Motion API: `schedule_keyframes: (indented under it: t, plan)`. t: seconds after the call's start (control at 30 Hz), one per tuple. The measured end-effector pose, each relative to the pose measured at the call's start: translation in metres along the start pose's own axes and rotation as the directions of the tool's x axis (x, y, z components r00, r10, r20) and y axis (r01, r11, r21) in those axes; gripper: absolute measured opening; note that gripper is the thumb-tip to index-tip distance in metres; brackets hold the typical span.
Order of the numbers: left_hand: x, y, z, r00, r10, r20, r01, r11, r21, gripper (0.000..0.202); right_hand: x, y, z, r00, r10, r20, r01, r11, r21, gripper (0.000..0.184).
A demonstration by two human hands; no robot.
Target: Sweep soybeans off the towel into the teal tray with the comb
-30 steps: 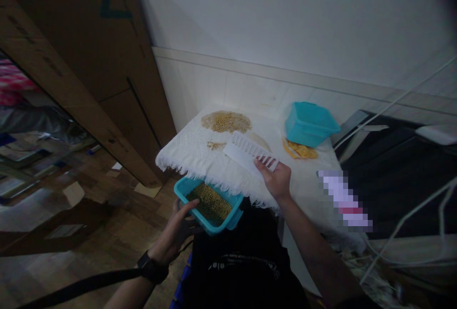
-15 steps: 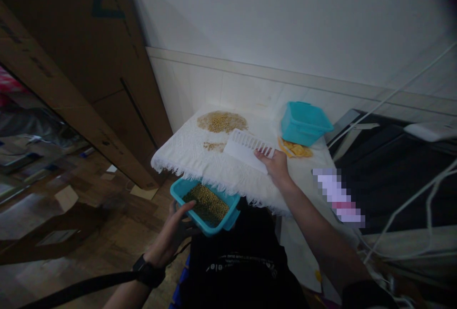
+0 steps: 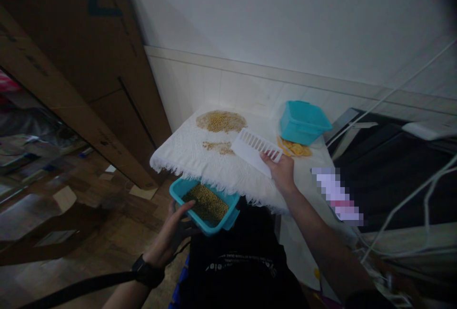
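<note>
"What's in your containers?"

"I've got a turquoise bin (image 3: 230,223) in the left hand (image 3: 174,228), with yellowish beans (image 3: 211,203) inside. That grip is closed on the bin's side, thumb over the rim, in front of the table's near edge. A second turquoise bin (image 3: 305,125) stands at the far right of the table, by a yellow bag (image 3: 298,148). Its floor is too dim for me to read."

"And the slotted piece?"

"The white slotted strip (image 3: 250,156) is over the cloth-covered table (image 3: 185,152), just right of a small bean scatter (image 3: 217,147). My right hand (image 3: 283,171) is gripping its near-right end. Its long axis runs diagonally, the free end pointing away and left, with the slots along the far edge. A larger bean pile (image 3: 223,122) lies beyond it."

"Anything you can't make out?"

"Whether the strip touches the cloth. Most of my left fingers are under the bin, and fringe covers part of its far rim. A pixelated patch (image 3: 335,197) masks something at the right, and the left forearm is cut off by the bottom edge."
</note>
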State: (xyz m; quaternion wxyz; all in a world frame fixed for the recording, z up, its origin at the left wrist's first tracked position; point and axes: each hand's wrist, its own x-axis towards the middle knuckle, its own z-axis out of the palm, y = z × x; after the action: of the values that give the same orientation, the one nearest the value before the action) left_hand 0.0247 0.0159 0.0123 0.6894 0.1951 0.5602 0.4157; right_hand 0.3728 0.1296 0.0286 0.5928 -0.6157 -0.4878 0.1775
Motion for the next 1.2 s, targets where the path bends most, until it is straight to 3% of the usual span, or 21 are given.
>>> schedule_keyframes:
  t: [0.1,0.2,0.5,0.73,0.83,1.0,1.2]
  plan:
    - [-0.002,0.001,0.001,1.0,0.013,0.02,-0.013,1.0,-0.003,0.081,-0.003,-0.003,0.001,0.999,0.015,0.033,-0.015,1.0,0.021,0.049]
    - [0.002,-0.001,0.0,0.999,-0.011,-0.032,0.011,1.0,-0.001,0.091,-0.007,-0.005,0.0,0.998,0.014,0.065,-0.017,0.999,0.035,0.049]
    - [0.009,-0.004,-0.005,1.0,-0.019,-0.025,0.019,1.0,-0.007,0.105,-0.021,-0.007,-0.007,0.999,-0.008,0.041,0.008,1.0,0.008,0.05]
    - [0.0,-0.003,-0.002,0.999,0.022,0.048,-0.022,1.0,-0.007,0.08,-0.025,-0.008,-0.005,0.997,0.019,0.078,-0.023,0.998,0.056,0.056]
    - [-0.002,-0.002,-0.001,0.999,0.025,0.048,-0.025,1.0,0.003,0.08,-0.025,-0.006,-0.007,0.995,0.012,0.102,-0.018,0.998,0.064,0.053]
    - [-0.009,0.002,0.002,0.997,0.037,0.068,-0.037,0.999,0.001,0.078,-0.024,-0.003,-0.01,0.999,0.014,0.038,-0.017,0.998,0.065,0.051]
    - [-0.015,0.005,0.004,0.996,0.051,0.077,-0.052,0.999,0.013,0.075,-0.026,-0.009,-0.008,0.995,-0.001,0.099,-0.003,0.999,0.039,0.05]
